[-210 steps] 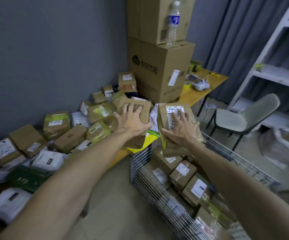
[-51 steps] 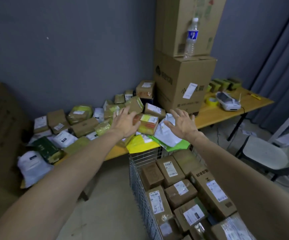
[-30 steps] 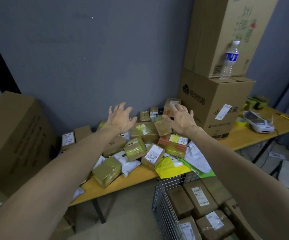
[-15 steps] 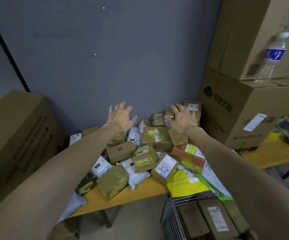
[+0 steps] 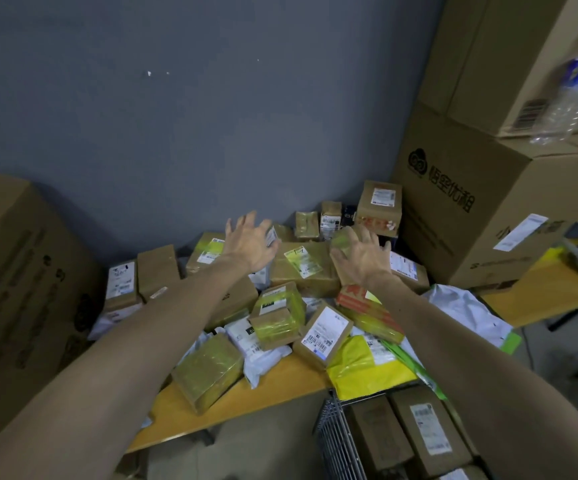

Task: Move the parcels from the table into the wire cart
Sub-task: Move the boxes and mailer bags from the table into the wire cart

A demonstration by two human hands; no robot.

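Head view: big carton (image 5: 21,271) stood beside table's left end. Left hand (image 5: 249,245) hovered over parcels (image 5: 277,317), fingers spread wide, holding nothing. Right hand (image 5: 363,259) likewise spread, empty, over pile's rear. Parcels crowded table (image 5: 211,414) to front edge. Wire cart (image 5: 336,441) sat below that edge, holding boxes. Stacked cartons (image 5: 471,209) walled right side.

**Both arms out, both hands spread**

I'm looking at two bare forearms stretched forward, rising from the bottom corners and converging toward the middle. My left hand (image 5: 249,245) shows its back, fingers splayed and lightly arched, gripping nothing. My right hand (image 5: 362,261) is near it and a touch lower, fingers fanned the same way, thumb pointing inward. The two hands are apart, palms facing down.
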